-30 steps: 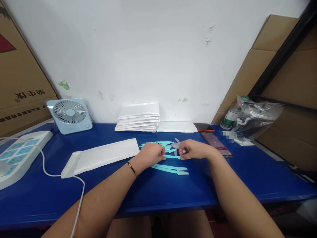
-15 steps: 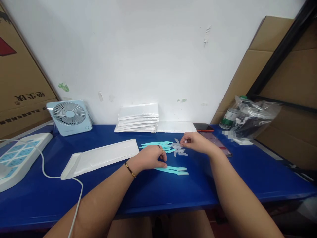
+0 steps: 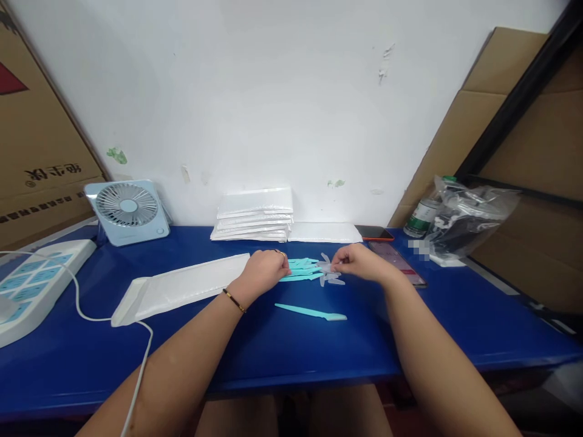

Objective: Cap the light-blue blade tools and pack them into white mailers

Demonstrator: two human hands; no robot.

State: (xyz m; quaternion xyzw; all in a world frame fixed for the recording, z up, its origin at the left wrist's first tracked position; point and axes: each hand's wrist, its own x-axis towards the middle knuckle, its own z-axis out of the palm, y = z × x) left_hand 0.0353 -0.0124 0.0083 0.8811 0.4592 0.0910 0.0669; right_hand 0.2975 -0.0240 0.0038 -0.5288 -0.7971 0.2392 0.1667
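Turquoise eyebrow razors (image 3: pixel 303 275) lie in a pile on the blue table, with several clear blade caps (image 3: pixel 336 281) scattered at their right end. Above the pile's left end, my left hand (image 3: pixel 265 272) is closed, pinching a turquoise razor that points right and blends with those beneath. Over the caps, my right hand (image 3: pixel 359 263) pinches a small clear cap, largely covered by the fingertips. Nearer me, a single razor (image 3: pixel 310 312) lies apart with its blade end to the right. A white padded envelope (image 3: pixel 186 288) lies left of my left hand.
A stack of white padded envelopes (image 3: pixel 254 212) stands against the wall, a flat one (image 3: pixel 325 232) beside it. Two phones, a bottle (image 3: pixel 419 217) and a plastic bag (image 3: pixel 473 212) are at right. A fan (image 3: pixel 130 209), power strip (image 3: pixel 50 267) and white cable (image 3: pixel 144 358) occupy the left.
My left hand has lifted one of the two front razors and moved up and left to the pile. My right hand has barely moved, still pinching at the caps.
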